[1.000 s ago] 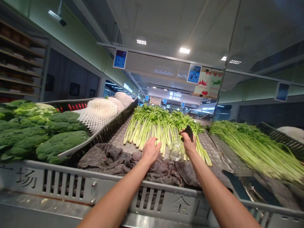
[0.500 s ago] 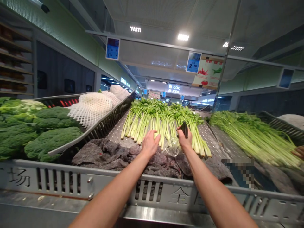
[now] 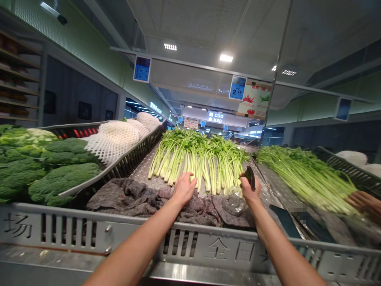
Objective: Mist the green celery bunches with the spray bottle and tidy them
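Observation:
My left hand (image 3: 183,189) hovers by the cut ends of the celery (image 3: 193,163), fingers a little apart and nothing seen in them. In my right hand (image 3: 251,192) is a clear spray bottle (image 3: 235,201) with a black spray head (image 3: 251,177); the fingers wrap around its neck. The round bottle body hangs tilted to the left, over a crumpled dark grey cloth (image 3: 125,196). Celery stalks lie in a row on the ridged metal shelf (image 3: 149,182), leaves toward the back and pale ends toward me.
To the left, broccoli (image 3: 64,178) and vegetables in white foam nets (image 3: 116,137) fill a black crate (image 3: 143,147). A grey slotted rail (image 3: 125,234) runs along the front. At right, a mirror (image 3: 309,119) reflects celery and a hand. A dark flat object (image 3: 285,220) lies near it.
My right hand has moved right with the spray bottle, away from the middle of the celery to its right end. My left hand stays near the stalk ends. The view has shifted slightly.

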### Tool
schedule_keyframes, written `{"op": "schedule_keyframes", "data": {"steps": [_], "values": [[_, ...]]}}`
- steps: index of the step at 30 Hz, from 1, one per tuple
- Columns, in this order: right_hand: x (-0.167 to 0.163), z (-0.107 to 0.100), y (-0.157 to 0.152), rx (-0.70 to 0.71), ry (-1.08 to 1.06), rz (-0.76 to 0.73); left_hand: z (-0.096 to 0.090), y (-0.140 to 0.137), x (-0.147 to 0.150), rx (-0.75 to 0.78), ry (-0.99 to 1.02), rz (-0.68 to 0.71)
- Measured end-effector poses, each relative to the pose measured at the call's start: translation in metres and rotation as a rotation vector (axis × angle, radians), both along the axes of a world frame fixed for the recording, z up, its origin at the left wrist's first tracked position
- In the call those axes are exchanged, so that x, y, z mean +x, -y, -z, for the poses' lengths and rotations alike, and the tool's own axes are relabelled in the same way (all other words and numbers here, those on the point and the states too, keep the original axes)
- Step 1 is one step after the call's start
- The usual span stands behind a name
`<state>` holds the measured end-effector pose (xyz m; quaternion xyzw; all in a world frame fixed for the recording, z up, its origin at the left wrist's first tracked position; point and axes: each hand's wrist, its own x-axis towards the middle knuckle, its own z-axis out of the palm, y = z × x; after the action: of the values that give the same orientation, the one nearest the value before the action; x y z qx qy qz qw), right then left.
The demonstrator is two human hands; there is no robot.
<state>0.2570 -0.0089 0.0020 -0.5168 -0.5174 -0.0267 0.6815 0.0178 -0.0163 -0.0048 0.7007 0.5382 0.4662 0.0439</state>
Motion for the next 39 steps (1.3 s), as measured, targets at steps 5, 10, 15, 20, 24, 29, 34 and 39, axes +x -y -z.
{"op": "schedule_keyframes", "data": {"steps": [5, 10, 15, 20, 24, 29, 34, 39], "values": [[0.002, 0.002, -0.002, -0.013, -0.082, 0.065, 0.001, 0.007, 0.007, 0.026, -0.079, 0.010], [0.001, 0.000, 0.002, -0.008, -0.131, 0.079, 0.003, 0.009, 0.010, 0.049, -0.149, 0.015], [-0.001, 0.001, 0.003, -0.026, -0.059, -0.018, 0.004, 0.009, 0.014, 0.092, -0.214, 0.027], [-0.006, 0.002, 0.006, -0.030, 0.064, -0.085, 0.003, 0.013, 0.018, 0.100, -0.259, 0.047], [-0.006, 0.001, 0.007, -0.039, 0.018, 0.006, 0.002, 0.015, 0.019, 0.084, -0.257, 0.059], [-0.003, 0.000, 0.006, -0.071, -0.034, 0.179, 0.002, 0.016, 0.019, 0.086, -0.253, 0.061], [-0.002, 0.000, 0.005, -0.052, -0.020, 0.207, 0.002, 0.016, 0.019, 0.084, -0.252, 0.061], [-0.005, -0.001, 0.008, -0.050, 0.024, 0.125, 0.002, 0.015, 0.019, 0.095, -0.255, 0.063]]}}
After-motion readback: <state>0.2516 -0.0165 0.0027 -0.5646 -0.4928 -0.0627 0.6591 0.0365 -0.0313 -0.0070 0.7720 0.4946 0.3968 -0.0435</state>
